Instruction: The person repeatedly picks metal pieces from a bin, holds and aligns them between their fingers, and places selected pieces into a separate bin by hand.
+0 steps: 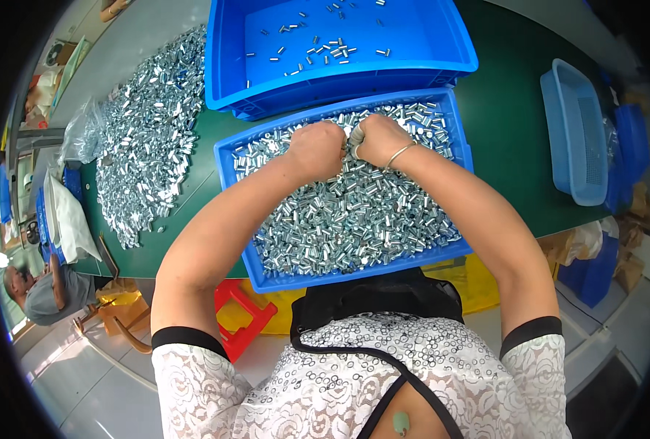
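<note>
Over the near blue bin [231, 157] — filled with small silvery metal sleeves [354, 219] — left hand [316, 148] and right hand [378, 139] meet, both curled into fists, knuckles almost touching; what they clasp cannot be told. Right wrist carries a thin bangle [400, 154]. Behind it: a second blue bin [226, 58], nearly bare. Left, on the green tabletop [511, 124]: a loose heap of sleeves [149, 124]. Right: a pale blue basket [575, 132].
</note>
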`<state>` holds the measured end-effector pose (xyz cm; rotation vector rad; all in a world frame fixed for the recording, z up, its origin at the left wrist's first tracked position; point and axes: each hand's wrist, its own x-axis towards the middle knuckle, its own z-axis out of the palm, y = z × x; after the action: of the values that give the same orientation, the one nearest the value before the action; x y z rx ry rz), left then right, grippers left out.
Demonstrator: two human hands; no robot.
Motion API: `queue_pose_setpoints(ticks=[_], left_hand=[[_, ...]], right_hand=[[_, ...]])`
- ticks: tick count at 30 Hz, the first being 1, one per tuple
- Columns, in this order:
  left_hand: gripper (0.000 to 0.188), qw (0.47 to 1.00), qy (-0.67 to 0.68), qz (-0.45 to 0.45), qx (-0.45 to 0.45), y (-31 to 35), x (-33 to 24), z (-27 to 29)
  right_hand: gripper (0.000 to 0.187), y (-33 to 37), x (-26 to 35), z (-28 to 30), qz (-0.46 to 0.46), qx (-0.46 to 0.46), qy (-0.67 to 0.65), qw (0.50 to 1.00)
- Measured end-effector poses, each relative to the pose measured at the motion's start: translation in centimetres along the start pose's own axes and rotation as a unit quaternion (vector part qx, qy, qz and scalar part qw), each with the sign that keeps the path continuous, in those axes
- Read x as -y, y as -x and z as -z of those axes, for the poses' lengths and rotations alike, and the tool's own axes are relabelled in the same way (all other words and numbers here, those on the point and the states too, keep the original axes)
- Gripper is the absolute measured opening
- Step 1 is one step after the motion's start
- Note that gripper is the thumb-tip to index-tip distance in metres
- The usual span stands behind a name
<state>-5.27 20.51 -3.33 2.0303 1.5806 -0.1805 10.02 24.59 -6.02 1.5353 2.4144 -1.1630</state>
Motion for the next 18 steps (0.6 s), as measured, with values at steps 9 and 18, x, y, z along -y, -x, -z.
queue_pose_setpoints(ticks=[9, 18], left_hand=[[0.017, 0.988, 0.116, -0.036, -0.091, 2.8, 1.3, -0.2], [0.024, 0.862, 0.381, -0.070, -0.328, 11.4, -1.7, -2.6]], right_hand=[[0.020, 1.7, -0.7, -1.0, -0.009, 0.001, -0.169, 0.986], [0.021, 11.3, 6.1, -2.2, -0.006, -0.112, -0.429, 0.896]])
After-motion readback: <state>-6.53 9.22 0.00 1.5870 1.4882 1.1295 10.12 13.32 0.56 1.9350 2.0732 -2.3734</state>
